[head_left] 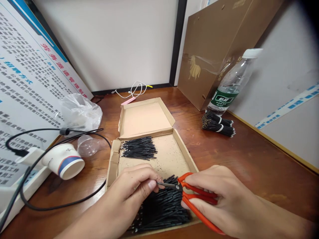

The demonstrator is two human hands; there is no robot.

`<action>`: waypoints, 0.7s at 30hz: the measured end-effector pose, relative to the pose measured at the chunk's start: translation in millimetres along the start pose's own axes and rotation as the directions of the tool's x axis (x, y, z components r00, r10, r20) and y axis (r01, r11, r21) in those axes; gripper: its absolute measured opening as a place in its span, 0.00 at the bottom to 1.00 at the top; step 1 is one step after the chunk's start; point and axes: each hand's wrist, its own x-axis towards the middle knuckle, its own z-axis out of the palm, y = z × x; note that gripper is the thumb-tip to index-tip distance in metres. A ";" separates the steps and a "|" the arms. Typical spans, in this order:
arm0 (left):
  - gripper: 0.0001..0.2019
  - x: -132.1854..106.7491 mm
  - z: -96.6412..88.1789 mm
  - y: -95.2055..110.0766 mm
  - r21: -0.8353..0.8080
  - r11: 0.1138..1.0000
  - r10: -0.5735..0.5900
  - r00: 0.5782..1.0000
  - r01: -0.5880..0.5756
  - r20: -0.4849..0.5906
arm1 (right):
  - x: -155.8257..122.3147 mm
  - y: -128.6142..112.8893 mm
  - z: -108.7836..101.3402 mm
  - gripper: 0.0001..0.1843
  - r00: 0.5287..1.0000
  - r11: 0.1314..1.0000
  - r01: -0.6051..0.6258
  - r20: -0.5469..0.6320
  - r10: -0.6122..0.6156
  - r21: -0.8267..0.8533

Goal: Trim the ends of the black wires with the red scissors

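A thin black wire (163,184) was pinched in the left hand (134,186), over the cardboard box (113,159). Orange scissors (196,196), blades nearly shut, were held tight in the right hand (224,196). A small finished pile (138,148) lay farther back; a big pile (161,207) was left.

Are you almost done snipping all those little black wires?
Not nearly. Looks done: a small neat row of black wires in the open cardboard box. In hand: left hand pinches one wire at the orange-handled scissors, worked by the right hand. Left: the big pile, plus two tied bundles.
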 end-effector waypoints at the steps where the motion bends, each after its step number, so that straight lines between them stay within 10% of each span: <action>1: 0.11 0.2 0.0 0.0 0.001 1.000 -0.001 1.000 0.001 -0.001 | 0.2 -0.1 -0.2 0.14 1.000 1.000 -0.009 0.007 0.009 0.003; 21: 0.10 2.0 -0.2 0.4 0.019 1.000 0.003 1.000 -0.002 -0.027 | 1.0 -1.5 -0.2 0.12 1.000 1.000 -0.005 0.014 0.005 0.001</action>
